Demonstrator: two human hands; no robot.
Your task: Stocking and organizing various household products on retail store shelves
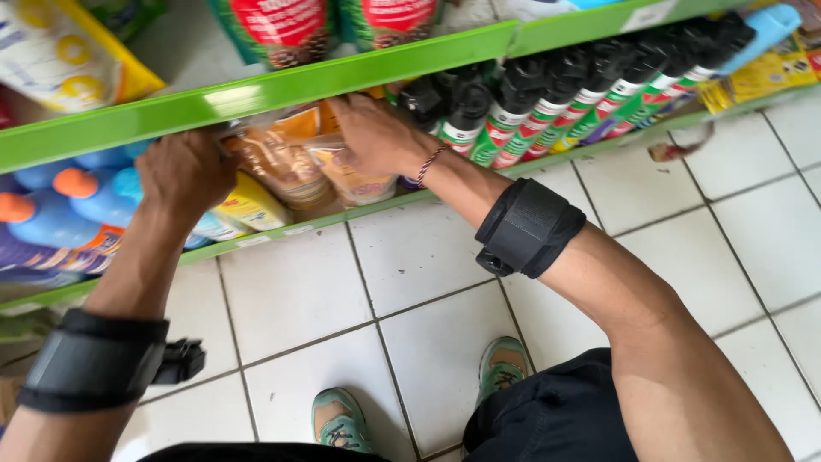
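Observation:
I crouch in front of a low green shop shelf (256, 90). My left hand (184, 171) reaches in under the shelf edge and grips the top of a clear pouch of brown product (274, 162). My right hand (376, 137) rests on the top of a neighbouring orange-and-clear pouch (351, 175), its fingers curled over it. Both forearms wear black bands. A yellow packet (248, 205) lies just below my left hand.
Blue bottles with orange caps (60, 214) stand at the left. A row of green spray cans with black caps (564, 103) fills the shelf to the right. Red-and-green bags (282, 30) sit on the upper shelf. White floor tiles (410, 282) and my green shoes (342, 419) are below.

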